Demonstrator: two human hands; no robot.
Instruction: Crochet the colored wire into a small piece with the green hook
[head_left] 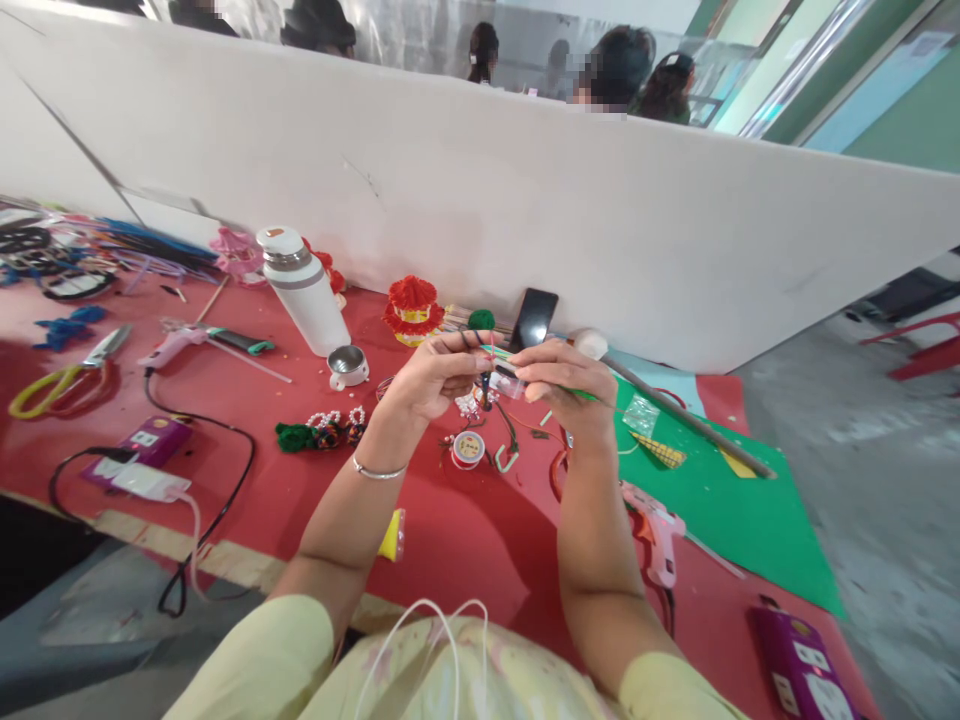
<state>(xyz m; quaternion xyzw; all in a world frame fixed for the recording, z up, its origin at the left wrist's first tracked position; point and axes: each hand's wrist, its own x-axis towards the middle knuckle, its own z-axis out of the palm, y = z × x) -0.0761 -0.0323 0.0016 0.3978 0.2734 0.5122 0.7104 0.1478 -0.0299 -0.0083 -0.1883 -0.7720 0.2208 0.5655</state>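
My left hand (442, 372) and my right hand (566, 375) are raised close together above the red table, fingertips almost meeting. In the right fingers is a thin green stick (583, 394), whose exact kind is too small to make out. Dark cord (471, 339) crosses the left index finger, and a short reddish strand stands by the fingertips. The left fingers are pinched on the cord; a small dark piece (487, 390) hangs below them. Under the hands lie a round spool (468, 449) of red thread and small clear packets (507, 382).
Left of the hands stand a white flask (306, 295), its metal cup (348, 367), scissors (71, 372) and a pink glue gun (176, 345) with cables. To the right are a second glue gun (660, 535), a green sheet (739, 500) and a metal rod (690, 424). A white partition (465, 190) rises behind.
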